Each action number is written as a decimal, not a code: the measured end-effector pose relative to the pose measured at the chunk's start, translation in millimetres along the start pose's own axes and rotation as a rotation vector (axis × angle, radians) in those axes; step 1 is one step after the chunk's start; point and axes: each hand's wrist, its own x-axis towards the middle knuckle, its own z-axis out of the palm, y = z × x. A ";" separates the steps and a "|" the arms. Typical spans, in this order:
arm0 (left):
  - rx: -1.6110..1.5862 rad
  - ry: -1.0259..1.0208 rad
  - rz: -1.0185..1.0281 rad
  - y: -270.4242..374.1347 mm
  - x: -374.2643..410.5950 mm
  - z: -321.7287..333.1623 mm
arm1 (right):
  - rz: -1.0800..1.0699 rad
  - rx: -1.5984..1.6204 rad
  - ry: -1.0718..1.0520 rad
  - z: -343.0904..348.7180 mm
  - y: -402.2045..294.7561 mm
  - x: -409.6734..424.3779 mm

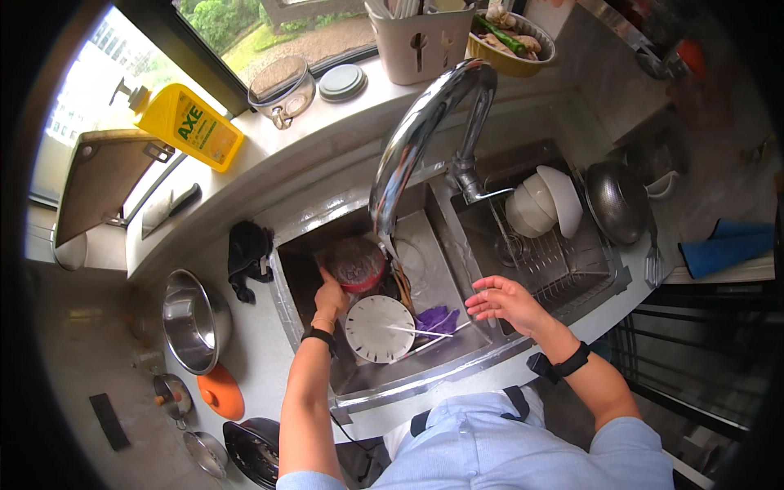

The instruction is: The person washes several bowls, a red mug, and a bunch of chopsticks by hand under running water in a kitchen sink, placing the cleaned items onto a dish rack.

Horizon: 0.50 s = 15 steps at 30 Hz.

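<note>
In the left basin of a steel double sink point(392, 392), my left hand point(331, 299) grips the near left edge of a red bowl point(360, 283) with water in it. The chrome faucet point(401, 141) arches over this basin, its spout close to the bowl's right side. Just below the bowl lies a white plate point(378, 331) with dark marks around its rim. A thin white stick point(422, 331) crosses the plate's edge beside a purple cloth point(438, 320). Wooden utensils point(402, 286) lean near the bowl. My right hand point(505, 304) hovers over the divider, fingers apart and holding nothing.
White bowls point(539, 205) lean in a wire rack in the right basin. A frying pan point(617, 203) stands right of it. A steel bowl point(195, 321), an orange lid point(222, 392) and a black pot point(254, 450) sit left. A yellow AXE bottle point(190, 125) and a knife point(171, 208) occupy the ledge.
</note>
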 end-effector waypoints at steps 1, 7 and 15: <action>0.090 0.000 0.039 16.5 -8.2 -18.0 | -0.016 0.007 0.003 -0.7 -1.5 0.1; 0.160 0.076 0.293 82.4 -48.3 -62.1 | -0.054 0.043 -0.030 -1.9 -8.8 -5.1; -0.457 -0.164 0.074 130.8 -16.6 -36.2 | -0.082 0.085 -0.051 -11.8 -1.8 -16.9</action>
